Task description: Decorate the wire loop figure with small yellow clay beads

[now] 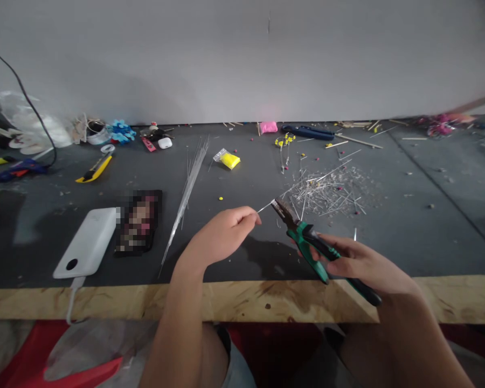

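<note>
My left hand (228, 233) pinches a thin piece of silvery wire (265, 206) that sticks out to the right of the fingertips. Green-and-black pliers (307, 242) rest in my right hand (359, 264), their handles spread a little. The pliers' jaws meet the far end of the wire; whether they bite it I cannot tell. Behind the pliers lies a loose heap of short wire pieces (327, 191) with small coloured beads among them. To the left of my left hand, a bundle of long straight wires (188, 188) lies on the dark tabletop (242, 264).
Near the middle are a yellow clay packet (229, 159) and a yellow bead (220, 199). At left lie a white power bank (87, 242), a blurred phone (139, 222) and a yellow cutter knife (95, 168). A grey wall (226, 59) closes the back; a wooden edge (258, 302) runs along the front.
</note>
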`<action>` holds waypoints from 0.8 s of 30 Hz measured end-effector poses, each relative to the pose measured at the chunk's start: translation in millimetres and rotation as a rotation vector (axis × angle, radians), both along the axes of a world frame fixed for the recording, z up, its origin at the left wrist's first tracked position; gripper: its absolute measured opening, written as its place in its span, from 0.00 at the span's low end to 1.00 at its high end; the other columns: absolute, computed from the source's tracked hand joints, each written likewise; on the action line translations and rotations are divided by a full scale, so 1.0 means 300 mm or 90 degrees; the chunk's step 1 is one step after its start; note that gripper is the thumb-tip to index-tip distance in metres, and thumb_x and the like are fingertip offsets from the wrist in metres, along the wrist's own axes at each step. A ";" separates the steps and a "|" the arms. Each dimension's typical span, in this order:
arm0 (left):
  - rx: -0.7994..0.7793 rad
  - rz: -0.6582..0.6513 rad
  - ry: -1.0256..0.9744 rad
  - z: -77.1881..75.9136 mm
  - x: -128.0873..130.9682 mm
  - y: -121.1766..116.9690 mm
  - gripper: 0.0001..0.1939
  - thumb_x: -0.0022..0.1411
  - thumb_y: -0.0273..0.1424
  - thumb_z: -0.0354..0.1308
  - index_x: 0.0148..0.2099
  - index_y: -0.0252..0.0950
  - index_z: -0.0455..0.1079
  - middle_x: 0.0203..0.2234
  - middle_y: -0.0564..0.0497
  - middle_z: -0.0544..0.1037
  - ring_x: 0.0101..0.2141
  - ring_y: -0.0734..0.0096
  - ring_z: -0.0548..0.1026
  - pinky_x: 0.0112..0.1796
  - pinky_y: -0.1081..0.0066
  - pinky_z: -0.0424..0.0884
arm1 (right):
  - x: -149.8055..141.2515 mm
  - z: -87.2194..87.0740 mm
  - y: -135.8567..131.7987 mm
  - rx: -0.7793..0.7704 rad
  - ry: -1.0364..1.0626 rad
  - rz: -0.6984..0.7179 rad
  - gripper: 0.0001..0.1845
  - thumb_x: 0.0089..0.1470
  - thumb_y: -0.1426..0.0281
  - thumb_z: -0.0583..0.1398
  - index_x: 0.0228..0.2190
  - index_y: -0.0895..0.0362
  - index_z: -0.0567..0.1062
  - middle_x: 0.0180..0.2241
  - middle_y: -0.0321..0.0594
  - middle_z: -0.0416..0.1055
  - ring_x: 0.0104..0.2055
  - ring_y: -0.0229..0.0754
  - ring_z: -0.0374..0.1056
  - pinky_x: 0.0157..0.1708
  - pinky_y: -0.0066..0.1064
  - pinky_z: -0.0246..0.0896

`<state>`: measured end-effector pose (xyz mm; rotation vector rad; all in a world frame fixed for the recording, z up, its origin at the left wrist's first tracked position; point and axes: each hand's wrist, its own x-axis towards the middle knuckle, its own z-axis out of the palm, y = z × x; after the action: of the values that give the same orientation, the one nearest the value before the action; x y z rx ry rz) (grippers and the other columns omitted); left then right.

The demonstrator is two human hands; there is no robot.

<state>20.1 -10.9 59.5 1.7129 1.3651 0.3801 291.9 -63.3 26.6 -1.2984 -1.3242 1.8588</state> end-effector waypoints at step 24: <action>0.008 0.147 -0.245 -0.014 -0.135 0.008 0.11 0.54 0.33 0.64 0.41 0.40 0.75 0.24 0.55 0.72 0.22 0.76 0.68 0.24 0.77 0.65 | -0.006 -0.057 0.044 0.008 0.073 -0.195 0.07 0.43 0.73 0.65 0.29 0.53 0.75 0.43 0.39 0.73 0.40 0.43 0.67 0.39 0.32 0.62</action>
<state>-20.4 -8.6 55.3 1.4021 1.2740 0.8051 290.1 -50.2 9.5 -1.2873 -1.0129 1.6820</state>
